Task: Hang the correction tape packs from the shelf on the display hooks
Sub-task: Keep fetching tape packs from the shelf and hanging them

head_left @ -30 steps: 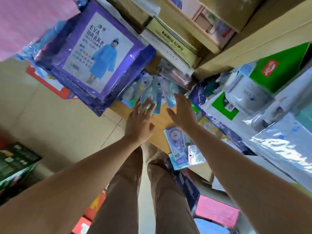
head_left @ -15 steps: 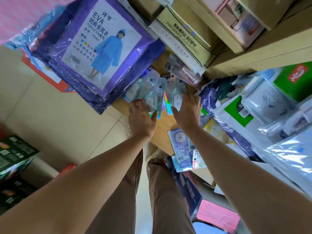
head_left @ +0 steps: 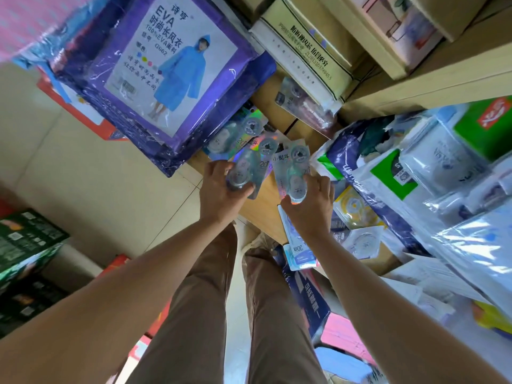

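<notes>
1. You read "EVA" and "100% EVA" on the purple raincoat pack.
2. You read "20" on the holographic correction tape packs.
3. You read "30m" on the blue card lower down.

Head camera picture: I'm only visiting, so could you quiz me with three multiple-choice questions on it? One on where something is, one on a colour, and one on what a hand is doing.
1. Where does the purple raincoat pack lie?
A) up and left of the hands
B) on the floor by the feet
C) right of the hands

2. What colour are the trousers?
A) white
B) brown
C) green

3. What is the left hand doing?
A) hanging idle
B) pressing the floor
C) gripping a correction tape pack

Answers:
1. A, because the raincoat pack fills the upper left, above the left hand.
2. B, because both legs show brown cloth.
3. C, because its fingers curl round the pack, as the right hand does with another.
</notes>
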Motion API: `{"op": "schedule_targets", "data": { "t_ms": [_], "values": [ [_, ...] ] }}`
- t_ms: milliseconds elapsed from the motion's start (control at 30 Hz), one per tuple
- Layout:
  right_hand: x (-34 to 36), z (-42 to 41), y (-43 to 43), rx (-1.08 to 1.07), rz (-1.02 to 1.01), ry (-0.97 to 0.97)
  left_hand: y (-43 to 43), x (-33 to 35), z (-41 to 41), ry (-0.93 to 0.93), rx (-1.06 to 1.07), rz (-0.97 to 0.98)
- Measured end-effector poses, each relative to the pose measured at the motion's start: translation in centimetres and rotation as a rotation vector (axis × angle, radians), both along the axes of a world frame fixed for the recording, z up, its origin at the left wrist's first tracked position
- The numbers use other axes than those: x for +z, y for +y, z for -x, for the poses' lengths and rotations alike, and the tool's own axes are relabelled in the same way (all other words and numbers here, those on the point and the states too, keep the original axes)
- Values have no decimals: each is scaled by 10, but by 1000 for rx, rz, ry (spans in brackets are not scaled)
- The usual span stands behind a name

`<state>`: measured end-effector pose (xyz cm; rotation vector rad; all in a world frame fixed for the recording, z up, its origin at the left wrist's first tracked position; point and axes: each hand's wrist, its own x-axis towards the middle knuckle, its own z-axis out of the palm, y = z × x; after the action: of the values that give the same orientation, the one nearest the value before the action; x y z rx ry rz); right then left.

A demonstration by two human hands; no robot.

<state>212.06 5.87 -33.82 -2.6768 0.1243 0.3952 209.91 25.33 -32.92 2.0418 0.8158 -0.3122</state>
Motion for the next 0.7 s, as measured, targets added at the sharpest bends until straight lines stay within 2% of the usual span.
{"op": "schedule_targets", "data": {
  "t_ms": [200, 433, 567, 700],
  "values": [
    [16, -5, -8, -186, -171, 190, 3, 22, 4, 143, 23, 189],
    [76, 1, -26, -291, -249, 333, 2, 80, 4, 176, -68, 230],
    [135, 13, -42, -335, -325, 281, 0, 137, 7, 125, -116, 214],
    [214, 21, -57, -350, -432, 188, -4, 201, 16, -41, -193, 240]
  ]
}}
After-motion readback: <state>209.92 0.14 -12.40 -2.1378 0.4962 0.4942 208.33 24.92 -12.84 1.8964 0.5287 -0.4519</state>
